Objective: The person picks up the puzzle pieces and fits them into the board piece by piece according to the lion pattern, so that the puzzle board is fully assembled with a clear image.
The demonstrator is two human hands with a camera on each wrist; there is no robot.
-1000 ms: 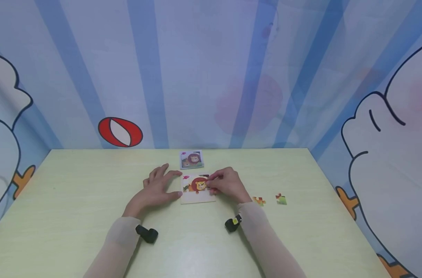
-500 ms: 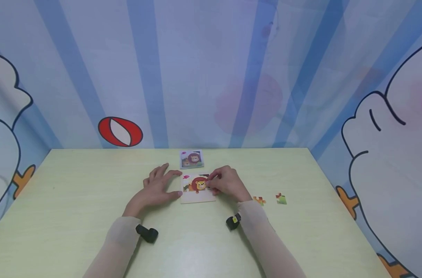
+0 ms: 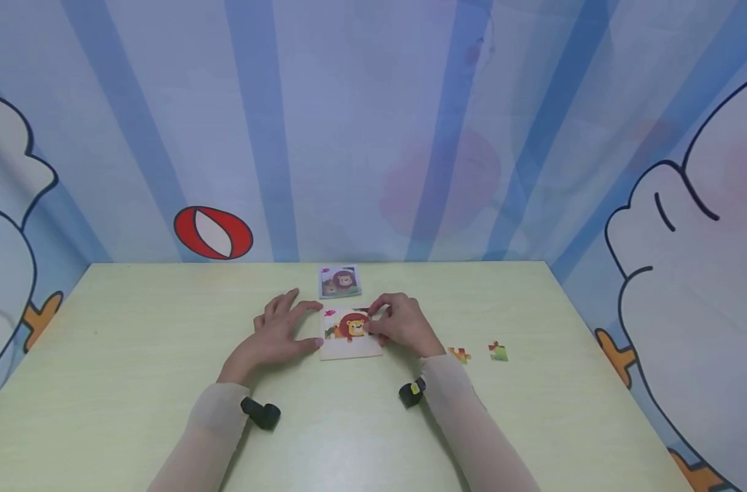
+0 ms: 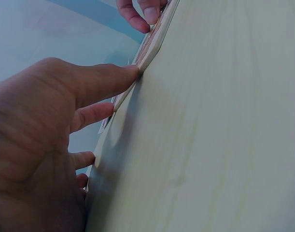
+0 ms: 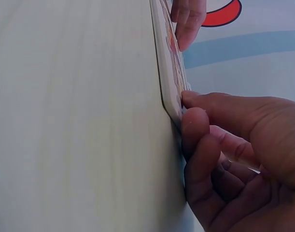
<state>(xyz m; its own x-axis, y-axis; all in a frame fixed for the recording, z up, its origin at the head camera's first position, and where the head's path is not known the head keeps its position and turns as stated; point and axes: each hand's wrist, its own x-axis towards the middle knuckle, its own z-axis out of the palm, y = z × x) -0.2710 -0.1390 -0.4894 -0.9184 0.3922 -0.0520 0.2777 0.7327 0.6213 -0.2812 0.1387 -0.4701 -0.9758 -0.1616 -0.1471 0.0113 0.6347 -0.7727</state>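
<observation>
On the pale table [image 3: 324,444], with the puzzle board [image 3: 350,352] as the middle of the clock and 12 pointing away from the person, the left sleeve [image 3: 216,417] and right sleeve [image 3: 462,406] come in from 7 and 5. A small black camera sits at each wrist. Two loose pieces lie between 3 and 4 o'clock: an orange piece [image 3: 459,354] just beside the right sleeve, and a green piece [image 3: 498,351] farther out.

The board lies flat, its near strip bare and white, its far part filled with a lion picture. At 9 o'clock, the left hand [image 3: 277,335] has its thumb and forefinger well apart, both tips touching the board's edge; its other fingers are spread. At 3 o'clock, the right hand [image 3: 404,324] has its fingers bent, with thumb and forefinger at the board's right side, the thumb touching the picture. I cannot tell whether they pinch a piece there.

Just beyond the board, near 12, lies a lion card [image 3: 339,281]. Farthest off hangs a blue striped cloth [image 3: 348,137], with a red-and-white ball [image 3: 213,233] printed at about 10.
</observation>
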